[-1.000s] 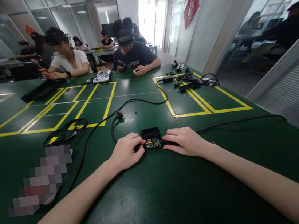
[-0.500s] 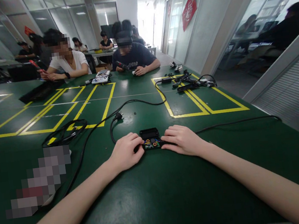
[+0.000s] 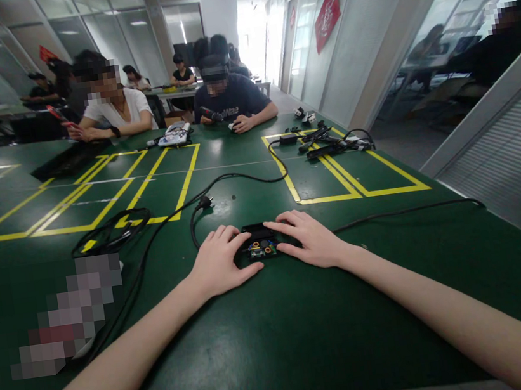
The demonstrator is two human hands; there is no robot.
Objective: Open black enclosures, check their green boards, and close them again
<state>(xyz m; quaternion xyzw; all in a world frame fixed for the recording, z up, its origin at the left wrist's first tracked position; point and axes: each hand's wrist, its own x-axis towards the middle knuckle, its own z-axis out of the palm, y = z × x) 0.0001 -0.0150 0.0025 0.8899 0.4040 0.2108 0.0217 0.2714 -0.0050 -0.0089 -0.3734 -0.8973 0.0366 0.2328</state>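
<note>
A small circuit board (image 3: pixel 262 250) with copper-ringed coils and wires lies in front of me, apparently in the lower half of a black adapter case. Just behind it sits the black case cover (image 3: pixel 256 228), its far side partly behind my fingers. My left hand (image 3: pixel 216 261) is at the left end, thumb and forefinger apart around the board's corner. On the other end, my right hand (image 3: pixel 312 239) has its forefinger by the cover and its thumb close to the board. Both hands have spread fingers; whether the fingertips touch the parts I cannot tell. Black cords run out to either side.
A black plug (image 3: pixel 204 203) and a coiled cable (image 3: pixel 112 232) lie to the left on the green table (image 3: pixel 243 357). Several black adapters and cords (image 3: pixel 325 145) are heaped at the back right. Yellow tape (image 3: pixel 186 179) marks rectangles. Two people sit across the table.
My fingers have loosened from the two ends of the board and spread. The right forefinger has moved forward to the cover, and the left thumb has come out along the front edge.
</note>
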